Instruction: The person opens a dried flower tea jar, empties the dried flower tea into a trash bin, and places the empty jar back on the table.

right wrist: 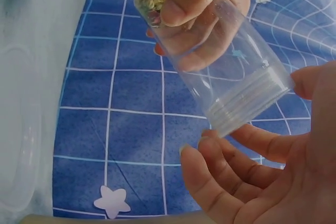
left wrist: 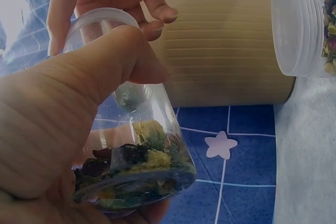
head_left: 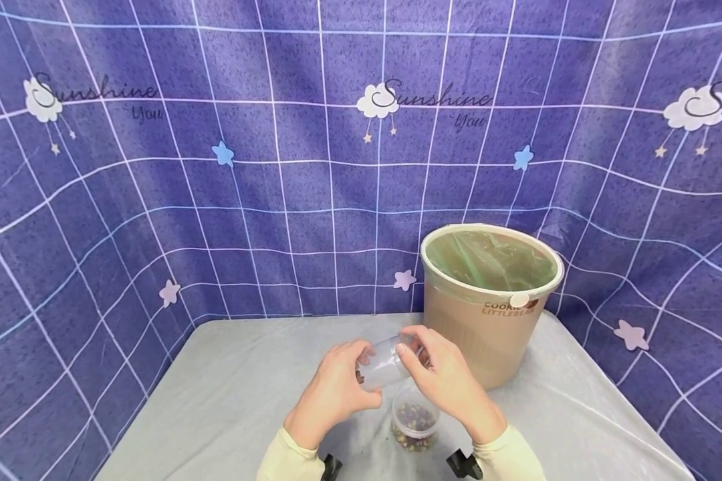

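jar (head_left: 384, 364) in the air, folks, held over the table (head_left: 234, 394), tilted, its mouth toward two o'clock as i watch from afar! left hand (head_left: 335, 387) has it, fingers and thumb wrapped round the clear wall. right hand (head_left: 442, 367) sits half-curled about the rim; whether it actually grips, i cannot tell. good technique here, i'd judge: firm left hold, no squeezing, light touch at the mouth. dip that rim and the flowers (left wrist: 152, 156) could slide; they lie bunched by the base, yellow, green and dark. over at five o'clock, second jar (left wrist: 294, 30), upright, with more flowers inside. and at two o'clock, bin (head_left: 481, 354), green liner (head_left: 481, 264) draped within!
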The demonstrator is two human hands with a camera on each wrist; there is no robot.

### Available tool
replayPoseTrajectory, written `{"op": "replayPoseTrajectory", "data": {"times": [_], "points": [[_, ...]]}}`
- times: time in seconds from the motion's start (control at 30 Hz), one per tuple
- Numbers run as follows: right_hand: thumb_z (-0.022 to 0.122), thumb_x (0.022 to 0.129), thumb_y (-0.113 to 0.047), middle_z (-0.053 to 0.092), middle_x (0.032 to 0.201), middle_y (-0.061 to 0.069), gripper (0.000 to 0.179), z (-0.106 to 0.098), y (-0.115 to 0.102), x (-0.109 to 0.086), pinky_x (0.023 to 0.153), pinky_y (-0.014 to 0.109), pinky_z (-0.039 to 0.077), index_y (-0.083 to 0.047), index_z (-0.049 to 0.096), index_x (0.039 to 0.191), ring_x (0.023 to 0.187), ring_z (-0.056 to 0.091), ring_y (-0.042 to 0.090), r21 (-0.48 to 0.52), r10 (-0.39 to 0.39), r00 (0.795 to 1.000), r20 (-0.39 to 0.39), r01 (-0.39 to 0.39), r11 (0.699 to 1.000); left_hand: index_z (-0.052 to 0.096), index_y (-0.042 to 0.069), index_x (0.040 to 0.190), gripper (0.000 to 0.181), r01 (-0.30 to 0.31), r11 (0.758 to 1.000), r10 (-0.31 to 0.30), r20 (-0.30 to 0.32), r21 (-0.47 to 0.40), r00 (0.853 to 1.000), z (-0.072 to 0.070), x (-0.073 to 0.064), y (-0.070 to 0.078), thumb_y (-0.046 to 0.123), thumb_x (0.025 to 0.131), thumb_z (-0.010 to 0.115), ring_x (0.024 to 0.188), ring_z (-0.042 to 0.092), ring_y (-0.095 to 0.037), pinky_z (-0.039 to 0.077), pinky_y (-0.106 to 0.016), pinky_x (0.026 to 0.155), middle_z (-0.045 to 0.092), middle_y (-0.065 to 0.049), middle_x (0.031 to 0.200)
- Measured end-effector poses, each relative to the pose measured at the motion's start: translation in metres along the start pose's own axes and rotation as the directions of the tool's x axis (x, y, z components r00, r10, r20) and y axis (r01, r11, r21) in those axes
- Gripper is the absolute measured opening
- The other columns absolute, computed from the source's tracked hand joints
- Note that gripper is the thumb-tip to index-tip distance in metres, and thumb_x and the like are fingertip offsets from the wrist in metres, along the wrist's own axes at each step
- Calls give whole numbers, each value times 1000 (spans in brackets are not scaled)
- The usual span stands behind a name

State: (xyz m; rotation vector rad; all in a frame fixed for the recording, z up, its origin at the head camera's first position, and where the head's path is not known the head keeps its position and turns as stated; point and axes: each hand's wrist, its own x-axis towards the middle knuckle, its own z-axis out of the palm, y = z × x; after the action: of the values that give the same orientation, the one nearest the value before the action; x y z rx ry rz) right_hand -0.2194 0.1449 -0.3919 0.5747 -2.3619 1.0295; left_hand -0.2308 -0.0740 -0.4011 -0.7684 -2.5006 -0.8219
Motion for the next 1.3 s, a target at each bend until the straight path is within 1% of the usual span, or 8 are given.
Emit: {"op": "replayPoseTrajectory", "data": {"times": [0.13, 0.23, 0.37, 0.53, 0.63, 0.83, 1.07, 1.3], "points": [[64, 101, -37, 56, 75, -16, 22, 2, 0, -1, 64, 25, 48, -23, 65, 118, 66, 54, 0, -18, 66, 997, 25, -66, 998, 66, 16, 105, 52, 6, 1000, -6, 15, 4, 1000, 1, 0, 1, 23, 58, 87, 78, 59, -13, 47, -25, 71, 65, 6, 87], [64, 102, -39, 55, 70, -16, 20, 2, -1, -1, 62, 24, 45, -24, 64, 115, 61, 52, 1, -31, 108, 994, 33, -107, 994, 66, 15, 106, 53, 2, 1000, -2, 7, 7, 1000, 2, 0, 2, 22, 58, 87, 77, 58, -12, 47, -25, 71, 65, 6, 87], [60, 102, -47, 52, 66, -14, 25, 3, -1, 0, 58, 25, 43, -23, 64, 111, 56, 48, 3, -47, 158, 987, 26, -157, 987, 67, 14, 107, 54, -9, 1000, 9, -5, 18, 1000, 4, 1, 5, 22, 58, 88, 77, 56, -9, 48, -27, 73, 66, 4, 88], [57, 102, -54, 46, 61, -12, 31, 4, 0, 1, 53, 26, 39, -24, 63, 105, 52, 42, 5, -44, 213, 977, 16, -212, 976, 67, 13, 109, 54, 5, 1000, -5, 13, 12, 1000, 7, 1, 8, 23, 61, 88, 79, 55, -8, 49, -28, 75, 66, 4, 91], [57, 102, -54, 45, 62, -12, 30, 4, 0, 0, 53, 26, 39, -24, 63, 104, 52, 41, 5, -43, 214, 977, 12, -213, 976, 67, 12, 108, 53, 2, 1000, -2, 9, 20, 1000, 8, 1, 9, 23, 61, 88, 79, 54, -9, 49, -28, 75, 66, 3, 90], [57, 102, -53, 46, 62, -12, 29, 5, 0, 0, 53, 25, 38, -25, 63, 104, 53, 43, 5, -46, 207, 978, 8, -207, 977, 67, 10, 106, 52, -26, 999, 27, -12, 38, 1000, 9, 0, 9, 22, 59, 87, 77, 54, -8, 48, -28, 75, 65, 3, 88], [57, 101, -54, 48, 62, -8, 29, 4, -1, 0, 53, 26, 38, -26, 61, 100, 52, 42, 5, -43, 220, 975, 29, -219, 975, 66, 12, 105, 52, -7, 999, 7, 1, 50, 1000, 10, 0, 10, 20, 59, 89, 77, 54, -7, 49, -27, 74, 63, 7, 88], [58, 101, -53, 47, 61, -7, 28, 5, -1, -1, 52, 25, 37, -26, 60, 98, 52, 40, 4, -48, 206, 978, 18, -205, 978, 65, 13, 102, 51, -3, 999, 3, -9, 54, 1000, 10, -2, 10, 19, 57, 88, 74, 53, -5, 48, -24, 70, 60, 9, 86]]}}
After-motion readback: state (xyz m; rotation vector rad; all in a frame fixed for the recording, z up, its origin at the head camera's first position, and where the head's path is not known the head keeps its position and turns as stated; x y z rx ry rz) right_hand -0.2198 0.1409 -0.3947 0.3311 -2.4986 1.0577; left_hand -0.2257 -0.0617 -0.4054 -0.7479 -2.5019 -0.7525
